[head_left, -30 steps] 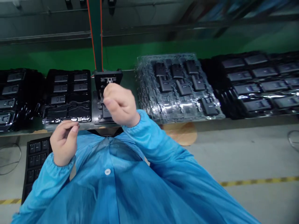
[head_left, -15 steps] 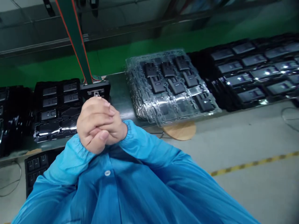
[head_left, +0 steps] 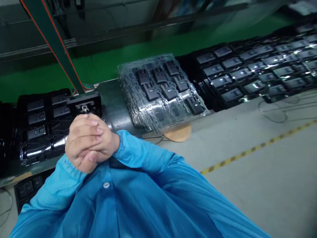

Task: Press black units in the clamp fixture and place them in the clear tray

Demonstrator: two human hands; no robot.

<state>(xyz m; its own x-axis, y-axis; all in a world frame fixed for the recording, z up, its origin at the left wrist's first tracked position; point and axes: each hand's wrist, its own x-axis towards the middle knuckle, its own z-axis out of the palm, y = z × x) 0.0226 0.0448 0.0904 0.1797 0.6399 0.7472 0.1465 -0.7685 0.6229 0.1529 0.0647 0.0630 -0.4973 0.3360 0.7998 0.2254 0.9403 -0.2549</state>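
We look down on the left hand (head_left: 78,147) and the right hand (head_left: 107,143), folded together just below the centre-left of the frame. The grip of each is closed around the other, and no held piece shows between them, though their palms are hidden. Just above the fingertips, a black jig with a small metal clip (head_left: 84,107) sits on the tabletop (head_left: 116,115), not touched by either hand. To the left of it, a black tray (head_left: 37,124) shows three rows of dark parts in its pockets, and its nearest row is hard to make out. Right of the hands, a stack of clear trays (head_left: 159,94) holds black parts in most pockets, while its near corner looks empty. Further off at upper right, black trays (head_left: 247,67) lie full of flat grey-topped parts.
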